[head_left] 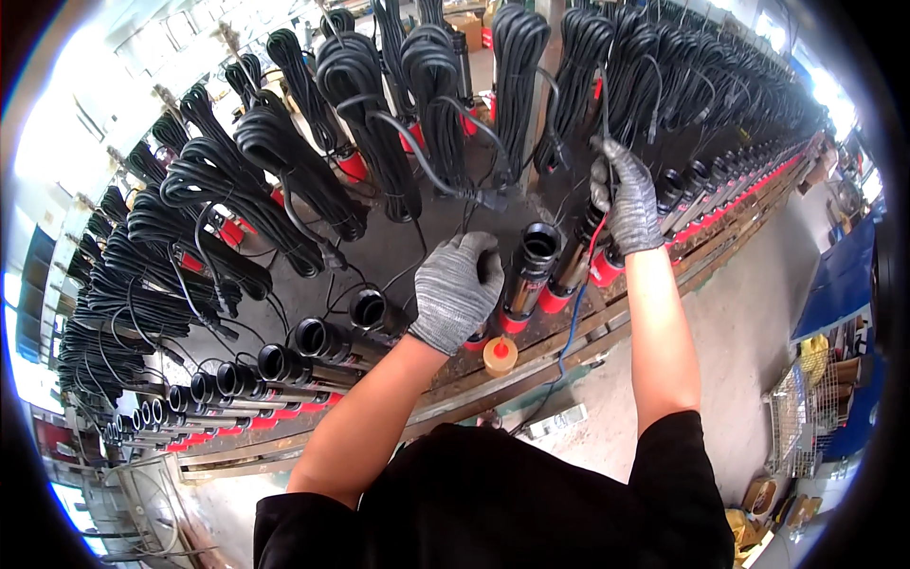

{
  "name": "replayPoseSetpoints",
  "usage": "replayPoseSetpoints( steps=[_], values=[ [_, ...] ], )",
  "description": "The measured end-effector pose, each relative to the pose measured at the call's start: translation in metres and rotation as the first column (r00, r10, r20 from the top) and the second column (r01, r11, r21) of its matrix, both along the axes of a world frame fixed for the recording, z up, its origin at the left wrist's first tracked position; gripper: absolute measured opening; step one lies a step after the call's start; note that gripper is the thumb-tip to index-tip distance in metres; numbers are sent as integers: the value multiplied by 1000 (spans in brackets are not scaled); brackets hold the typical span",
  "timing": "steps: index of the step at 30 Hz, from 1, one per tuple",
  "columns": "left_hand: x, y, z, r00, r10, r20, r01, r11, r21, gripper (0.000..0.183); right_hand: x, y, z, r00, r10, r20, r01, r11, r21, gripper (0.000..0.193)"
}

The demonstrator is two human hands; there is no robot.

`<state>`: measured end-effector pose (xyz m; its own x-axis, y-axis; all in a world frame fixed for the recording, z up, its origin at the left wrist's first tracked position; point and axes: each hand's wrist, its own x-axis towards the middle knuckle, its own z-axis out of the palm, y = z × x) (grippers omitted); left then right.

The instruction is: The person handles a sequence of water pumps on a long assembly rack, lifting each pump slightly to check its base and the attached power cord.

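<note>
My left hand (457,292), in a grey knitted glove, is curled above a pump; whatever lies inside its fingers is hidden. A red pump base shows just below it. To its right stands an upright metal pump (531,275) with an open black top and a red base. My right hand (629,197), gloved alike, is raised with its fingertips pinched together near a hanging black cable (605,100). A thin red wire (595,237) runs up into this hand. Below it, a blue wire (572,332) drops over the bench edge.
Bundled black cables (365,114) stand behind the pumps. Rows of pumps (275,362) line the bench's front on both sides. A small round yellowish container with a red top (500,356) sits near the edge. A wire basket (804,412) stands at the right.
</note>
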<state>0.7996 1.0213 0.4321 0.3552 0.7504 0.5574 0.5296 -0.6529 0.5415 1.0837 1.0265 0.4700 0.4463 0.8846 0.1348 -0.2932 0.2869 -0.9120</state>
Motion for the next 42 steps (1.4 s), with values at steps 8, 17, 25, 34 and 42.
replayPoseSetpoints(
  steps=[8, 17, 25, 34, 42],
  values=[
    [1, 1, 1, 1000, -8, 1, 8, 1000, 19, 16, 3, -2, 2, 999, -14, -50, 17, 997, 71, 24],
    [-3, 1, 3, 998, -58, -22, 57, 998, -34, 17, 7, -1, -4, 997, 73, 18, -74, 994, 79, 18],
    [-10, -1, 11, 976, -153, -152, 138, 985, -108, 15, 13, 2, -18, 979, -105, 172, 68, 976, 208, 39],
    [-26, -15, 7, 989, -99, -110, 92, 994, -67, 12, -31, -117, -37, 815, -297, 497, 55, 894, 444, 43],
    [-55, -64, 0, 964, -253, -81, 253, 967, -16, 15, -96, -187, -267, 663, 287, 691, -166, 957, -237, 116]
  ],
)
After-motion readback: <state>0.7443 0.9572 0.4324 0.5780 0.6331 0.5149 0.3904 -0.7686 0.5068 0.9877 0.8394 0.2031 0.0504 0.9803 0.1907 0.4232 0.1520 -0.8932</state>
